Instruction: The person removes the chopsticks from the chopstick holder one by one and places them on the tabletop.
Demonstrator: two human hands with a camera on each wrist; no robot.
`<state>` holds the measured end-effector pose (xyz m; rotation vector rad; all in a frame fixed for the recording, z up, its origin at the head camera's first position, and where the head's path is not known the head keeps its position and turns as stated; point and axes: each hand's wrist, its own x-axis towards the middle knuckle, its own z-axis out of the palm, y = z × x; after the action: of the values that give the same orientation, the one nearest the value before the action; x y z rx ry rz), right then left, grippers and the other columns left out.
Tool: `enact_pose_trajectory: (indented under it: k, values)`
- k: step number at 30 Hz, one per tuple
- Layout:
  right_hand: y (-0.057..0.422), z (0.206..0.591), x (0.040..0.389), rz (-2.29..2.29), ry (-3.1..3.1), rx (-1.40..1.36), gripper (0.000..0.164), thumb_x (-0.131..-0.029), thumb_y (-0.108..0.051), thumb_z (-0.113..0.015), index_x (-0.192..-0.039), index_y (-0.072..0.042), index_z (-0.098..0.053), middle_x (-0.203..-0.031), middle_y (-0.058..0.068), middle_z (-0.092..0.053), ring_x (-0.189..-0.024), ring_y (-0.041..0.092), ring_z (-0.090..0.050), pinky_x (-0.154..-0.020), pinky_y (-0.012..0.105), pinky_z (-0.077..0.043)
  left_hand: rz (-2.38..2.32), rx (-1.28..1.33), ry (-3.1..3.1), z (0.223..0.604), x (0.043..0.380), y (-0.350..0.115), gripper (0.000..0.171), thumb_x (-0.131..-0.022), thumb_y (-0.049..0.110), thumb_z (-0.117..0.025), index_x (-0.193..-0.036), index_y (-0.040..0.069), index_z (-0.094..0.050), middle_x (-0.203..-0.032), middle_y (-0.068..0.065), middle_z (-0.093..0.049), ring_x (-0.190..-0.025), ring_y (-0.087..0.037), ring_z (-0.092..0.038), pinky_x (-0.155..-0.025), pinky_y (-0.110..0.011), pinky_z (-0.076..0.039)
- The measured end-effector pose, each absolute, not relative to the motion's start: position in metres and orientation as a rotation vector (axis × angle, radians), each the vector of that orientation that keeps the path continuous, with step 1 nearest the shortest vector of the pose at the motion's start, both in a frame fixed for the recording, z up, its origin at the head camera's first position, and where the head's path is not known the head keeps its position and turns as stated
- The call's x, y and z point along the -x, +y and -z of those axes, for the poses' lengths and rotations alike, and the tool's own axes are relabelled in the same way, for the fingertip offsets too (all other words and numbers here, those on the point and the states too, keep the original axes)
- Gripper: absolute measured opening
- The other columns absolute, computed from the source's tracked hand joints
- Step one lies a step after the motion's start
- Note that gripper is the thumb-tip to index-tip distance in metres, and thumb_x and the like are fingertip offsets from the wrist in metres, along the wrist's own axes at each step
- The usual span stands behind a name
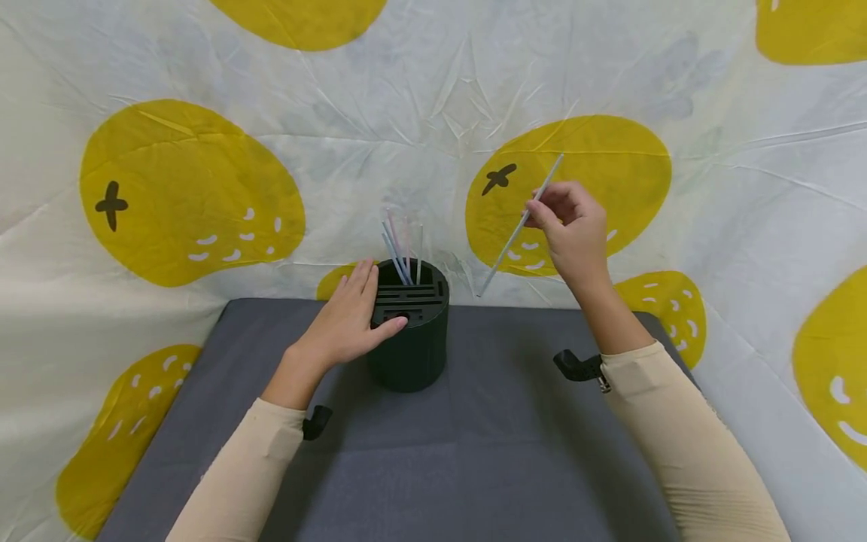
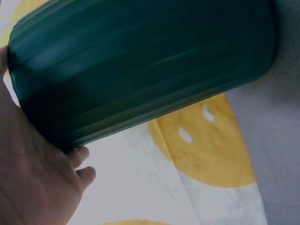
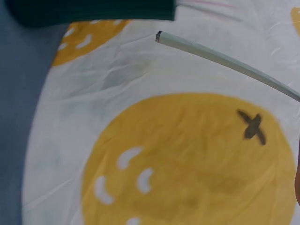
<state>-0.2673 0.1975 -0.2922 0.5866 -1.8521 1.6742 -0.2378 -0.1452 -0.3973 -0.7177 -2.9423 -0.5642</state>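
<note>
Left hand, fingers straight, is touching one ribbed green cylinder holding at least four sticks on the grey fabric surface; the right hand is pinching one slim pale stick midair.

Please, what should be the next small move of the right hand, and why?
Probably the right hand should move the thin stick leftward, over the container's rear opening. It pinches the stick, whose lower end is right of the dark green container; other sticks already stand in that opening, and the left hand touches the container's top.
</note>
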Motion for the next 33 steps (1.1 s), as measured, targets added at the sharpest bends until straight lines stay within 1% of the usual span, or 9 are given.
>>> enact_pose_trajectory:
  k: [2, 4, 6, 11, 14, 19, 23, 29, 33]
  values:
    - [0.206, 0.302, 0.267, -1.625, -1.919, -0.543, 0.014, -0.094, 0.002, -0.072, -0.106, 0.007, -0.068, -0.094, 0.002, -0.071, -0.077, 0.012, -0.071, -0.074, 0.021, -0.061, 0.562, 0.717, -2.942, 0.398, 0.238, -0.145, 0.109, -0.096, 0.080, -0.037, -0.165, 0.001, -0.005, -0.174, -0.011, 0.006, -0.162, -0.029, 0.001, -0.130, -0.056, -0.006]
    - [0.214, 0.314, 0.266, -1.570, -1.999, -0.486, 0.013, -0.095, -0.002, -0.072, -0.107, 0.002, -0.070, -0.094, 0.002, -0.072, -0.077, 0.010, -0.072, -0.075, 0.019, -0.061, 0.560, 0.719, -2.943, 0.398, 0.238, -0.145, 0.109, -0.096, 0.080, -0.037, -0.165, 0.001, -0.005, -0.174, -0.011, 0.007, -0.162, -0.029, 0.001, -0.130, -0.056, -0.005]
    - [0.221, 0.329, 0.267, -1.529, -2.053, -0.446, 0.014, -0.095, -0.004, -0.073, -0.108, 0.001, -0.071, -0.095, 0.008, -0.073, -0.075, 0.008, -0.071, -0.074, 0.018, -0.060, 0.566, 0.717, -2.944, 0.398, 0.238, -0.145, 0.109, -0.097, 0.080, -0.037, -0.165, 0.001, -0.006, -0.174, -0.011, 0.006, -0.162, -0.028, 0.001, -0.130, -0.055, -0.004]
    - [0.233, 0.363, 0.271, -1.505, -2.143, -0.375, 0.023, -0.095, -0.004, -0.073, -0.114, 0.008, -0.068, -0.099, 0.025, -0.072, -0.072, 0.004, -0.070, -0.070, 0.017, -0.060, 0.562, 0.719, -2.952, 0.397, 0.237, -0.144, 0.109, -0.097, 0.079, -0.038, -0.165, 0.001, -0.006, -0.174, -0.012, 0.006, -0.162, -0.029, 0.001, -0.130, -0.055, -0.004]
    - [0.235, 0.381, 0.272, -1.509, -2.195, -0.348, 0.024, -0.096, -0.004, -0.072, -0.115, 0.009, -0.068, -0.100, 0.031, -0.070, -0.070, 0.004, -0.070, -0.069, 0.018, -0.060, 0.561, 0.719, -2.959, 0.395, 0.237, -0.144, 0.109, -0.097, 0.078, -0.039, -0.165, 0.001, -0.005, -0.174, -0.012, 0.006, -0.162, -0.029, 0.001, -0.130, -0.056, -0.005]
    - [0.234, 0.410, 0.272, -1.428, -2.348, -0.313, 0.024, -0.098, -0.009, -0.071, -0.115, 0.007, -0.069, -0.099, 0.030, -0.072, -0.070, 0.007, -0.071, -0.066, 0.018, -0.060, 0.555, 0.714, -2.968, 0.393, 0.236, -0.144, 0.108, -0.098, 0.077, -0.039, -0.165, 0.002, -0.003, -0.174, -0.012, 0.007, -0.162, -0.029, 0.002, -0.130, -0.056, -0.004]
    - [0.230, 0.434, 0.272, -1.354, -2.453, -0.282, 0.023, -0.098, -0.013, -0.072, -0.113, 0.005, -0.071, -0.095, 0.024, -0.074, -0.068, 0.013, -0.071, -0.063, 0.017, -0.058, 0.561, 0.716, -2.967, 0.393, 0.237, -0.144, 0.108, -0.098, 0.077, -0.040, -0.165, 0.002, -0.002, -0.174, -0.012, 0.008, -0.162, -0.029, 0.003, -0.130, -0.057, -0.004]
    - [0.225, 0.466, 0.270, -1.331, -2.547, -0.227, 0.018, -0.097, -0.012, -0.074, -0.108, 0.002, -0.073, -0.091, 0.018, -0.076, -0.069, 0.028, -0.074, -0.062, 0.029, -0.061, 0.557, 0.712, -2.959, 0.395, 0.237, -0.145, 0.109, -0.097, 0.079, -0.038, -0.165, 0.002, -0.002, -0.174, -0.012, 0.007, -0.162, -0.030, 0.002, -0.130, -0.057, -0.005]
    - [0.221, 0.483, 0.267, -1.351, -2.629, -0.177, 0.018, -0.097, -0.015, -0.075, -0.107, 0.000, -0.073, -0.091, 0.015, -0.077, -0.073, 0.035, -0.076, -0.060, 0.026, -0.059, 0.561, 0.711, -2.954, 0.395, 0.237, -0.145, 0.109, -0.097, 0.079, -0.038, -0.165, 0.002, -0.003, -0.174, -0.011, 0.007, -0.162, -0.029, 0.002, -0.129, -0.058, -0.006]
